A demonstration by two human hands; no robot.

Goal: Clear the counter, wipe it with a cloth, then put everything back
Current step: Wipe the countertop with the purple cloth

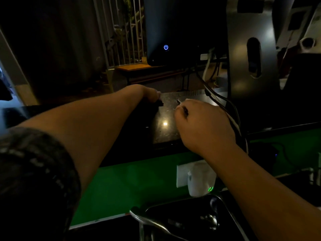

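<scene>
In the dimness the left hand (151,94) hides most of the dark cloth (160,102) it grips with curled fingers; only a corner shows at its 4 o'clock, on the speckled counter (165,133). The right hand (199,124), at the cloth's 3 o'clock and apart from it, is fisted round a thin metal-tipped piece (178,101), hard to identify. Cables (233,122) run at its 3 o'clock; a monitor (173,32) stands at 12.

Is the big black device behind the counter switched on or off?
On, at least powered: the black device shows a glowing blue power symbol.
</scene>
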